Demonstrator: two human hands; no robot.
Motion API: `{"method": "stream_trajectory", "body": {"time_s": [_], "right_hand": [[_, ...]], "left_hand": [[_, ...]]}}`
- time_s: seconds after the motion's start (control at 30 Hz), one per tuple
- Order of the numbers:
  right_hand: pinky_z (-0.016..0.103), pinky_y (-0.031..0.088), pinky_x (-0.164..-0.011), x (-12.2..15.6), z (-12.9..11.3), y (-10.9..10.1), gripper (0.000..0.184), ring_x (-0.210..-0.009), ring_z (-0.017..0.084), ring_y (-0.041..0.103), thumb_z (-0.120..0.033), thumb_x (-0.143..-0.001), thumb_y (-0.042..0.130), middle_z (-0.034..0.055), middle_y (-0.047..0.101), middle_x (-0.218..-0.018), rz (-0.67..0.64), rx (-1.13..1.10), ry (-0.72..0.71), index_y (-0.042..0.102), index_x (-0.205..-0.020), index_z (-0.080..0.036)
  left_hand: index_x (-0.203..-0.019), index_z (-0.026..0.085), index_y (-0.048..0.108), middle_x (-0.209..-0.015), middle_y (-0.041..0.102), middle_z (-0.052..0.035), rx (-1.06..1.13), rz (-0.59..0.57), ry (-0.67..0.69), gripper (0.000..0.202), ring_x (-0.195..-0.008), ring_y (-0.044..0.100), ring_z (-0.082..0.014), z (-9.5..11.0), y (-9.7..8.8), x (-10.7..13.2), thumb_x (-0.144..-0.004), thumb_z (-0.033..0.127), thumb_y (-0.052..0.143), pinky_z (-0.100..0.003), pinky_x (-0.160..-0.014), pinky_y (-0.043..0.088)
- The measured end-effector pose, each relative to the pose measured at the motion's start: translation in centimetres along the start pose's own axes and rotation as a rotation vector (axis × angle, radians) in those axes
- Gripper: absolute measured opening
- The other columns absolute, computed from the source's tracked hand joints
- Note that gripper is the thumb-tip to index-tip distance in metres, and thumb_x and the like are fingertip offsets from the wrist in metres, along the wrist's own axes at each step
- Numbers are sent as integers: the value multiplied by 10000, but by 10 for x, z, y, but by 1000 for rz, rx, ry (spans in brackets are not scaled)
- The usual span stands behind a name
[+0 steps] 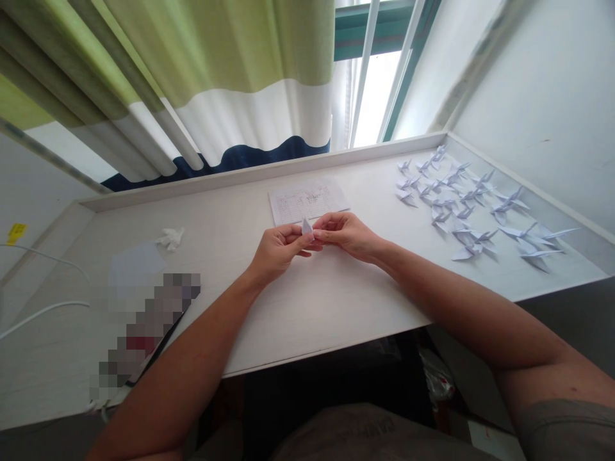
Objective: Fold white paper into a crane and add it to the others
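Note:
Between my two hands, a little above the white desk, is a small piece of folded white paper (pixel 307 226) with a pointed tip facing up. My left hand (pixel 281 246) pinches it from the left with thumb and fingers. From the right, my right hand (pixel 343 234) grips its edge, fingertips close to the left thumb. The fingers hide the paper's lower part. Off to the right, several folded white paper cranes (pixel 473 246) stand in loose rows on the desk.
A printed sheet (pixel 307 200) lies just beyond my hands. At left are a crumpled tissue (pixel 170 239), white paper sheets (pixel 132 266), a pixelated device (pixel 148 333) and a white cable (pixel 43 310). A raised rim (pixel 216 176) runs along the desk's back, before a curtain (pixel 230 77).

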State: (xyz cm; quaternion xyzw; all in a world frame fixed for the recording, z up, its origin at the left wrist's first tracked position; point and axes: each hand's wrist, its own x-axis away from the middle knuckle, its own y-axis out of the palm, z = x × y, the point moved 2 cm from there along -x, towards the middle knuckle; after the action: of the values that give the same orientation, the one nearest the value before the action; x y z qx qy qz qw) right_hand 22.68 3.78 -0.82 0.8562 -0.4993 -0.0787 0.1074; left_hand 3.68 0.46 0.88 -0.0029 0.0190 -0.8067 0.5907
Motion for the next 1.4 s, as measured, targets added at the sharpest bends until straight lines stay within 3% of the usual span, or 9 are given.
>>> {"method": "stream_trajectory", "body": {"time_s": [0.2, 0.4, 0.5, 0.63, 0.77, 0.87, 1.0, 1.07, 1.4], "right_hand": [[345, 614, -796, 2, -1, 6, 317, -795, 150, 718, -448, -791, 920, 18, 777, -858, 23, 84, -44, 772, -901, -190], [346, 619, -815, 1, 2, 5, 326, -829, 156, 725, -482, -804, 906, 28, 785, -891, 27, 139, -75, 787, -905, -196], [359, 620, -847, 0, 2, 6, 318, -844, 157, 737, -483, -804, 907, 22, 794, -893, -17, 95, -88, 800, -916, -206], [371, 616, -878, 1, -1, 7, 284, -854, 159, 743, -441, -786, 930, 14, 805, -890, 4, 79, -146, 821, -932, -224], [381, 612, -877, 2, -3, 8, 280, -849, 162, 732, -449, -778, 935, 24, 807, -894, 57, 102, -171, 826, -906, -224], [382, 606, -860, 2, -3, 8, 311, -817, 158, 708, -485, -773, 933, 19, 784, -859, 73, 126, -176, 817, -887, -220], [374, 595, -841, 2, -4, 8, 368, -801, 160, 682, -545, -770, 918, 18, 764, -854, 143, 158, -198, 787, -861, -213], [371, 591, -845, 2, -5, 9, 375, -804, 161, 681, -556, -789, 901, 19, 760, -857, 173, 160, -218, 773, -857, -211], [405, 592, -891, 3, -7, 9, 411, -873, 201, 709, -578, -728, 937, 42, 784, -896, 167, 222, -277, 795, -874, -221]], "left_hand": [[-921, 162, 744, -879, 838, -107, 33, 55, -54, 424, -881, 836, -302, -4, -2, -3, -808, 546, 886, -397, -790, 658], [-889, 150, 712, -879, 833, -115, 75, 8, -35, 456, -905, 826, -296, -2, -3, -2, -783, 548, 909, -443, -850, 662], [-879, 155, 727, -896, 831, -110, 62, 8, -39, 448, -911, 816, -276, 1, -5, -2, -770, 545, 916, -387, -793, 651], [-900, 170, 711, -848, 805, -66, 61, 74, -3, 448, -795, 777, -211, 4, -6, -3, -736, 516, 943, -316, -685, 616], [-789, 187, 622, -794, 746, -27, 23, 208, 109, 467, -780, 751, -196, 3, -3, -4, -723, 515, 947, -295, -640, 603], [-789, 184, 688, -908, 755, -47, -70, 279, 203, 397, -850, 733, -197, 1, -1, -2, -767, 511, 912, -288, -639, 601], [-898, 209, 816, -1010, 794, -60, -228, 301, 294, 223, -917, 736, -198, 1, 2, 1, -879, 432, 825, -316, -761, 623], [-937, 224, 842, -1048, 809, -63, -227, 285, 318, 188, -980, 749, -213, 1, 3, 1, -867, 399, 839, -332, -821, 632], [-900, 222, 862, -1025, 816, -68, -122, 308, 308, 159, -960, 769, -226, -1, 3, -2, -784, 325, 897, -350, -799, 655]]}}
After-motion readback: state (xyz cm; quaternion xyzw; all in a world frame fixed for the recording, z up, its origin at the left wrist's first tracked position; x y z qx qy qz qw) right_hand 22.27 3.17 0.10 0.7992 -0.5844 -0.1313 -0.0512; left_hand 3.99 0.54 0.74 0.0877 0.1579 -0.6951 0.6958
